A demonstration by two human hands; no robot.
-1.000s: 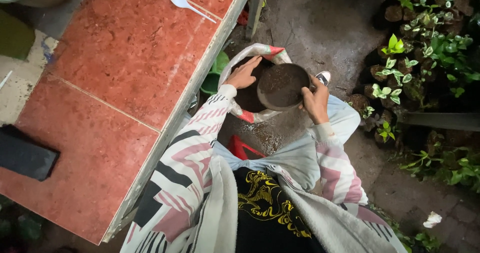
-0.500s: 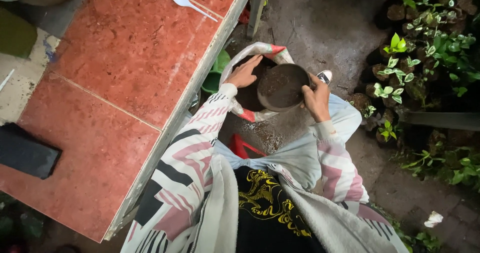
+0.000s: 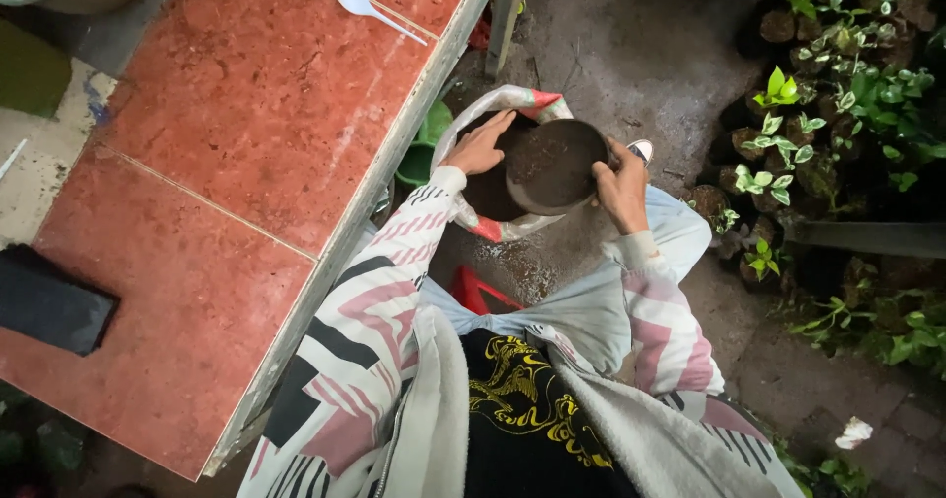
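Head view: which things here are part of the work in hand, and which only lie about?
In use: left hand, right hand, dark pot of soil, white sack.

Lying about: white plastic spoon, red tiled table, black flat object, potted seedlings.

Single head camera looks steeply down, close above hands

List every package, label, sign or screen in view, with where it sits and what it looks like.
White woven sack with red and green trim: on the ground beside the red tiled table, mouth open, dark soil inside; the left hand rests on its rim, the right hand holds a round dark pot of soil over it.
Flat black rectangular object: on the table's left edge; whether it is a screen cannot be told.
No labels or signs visible.
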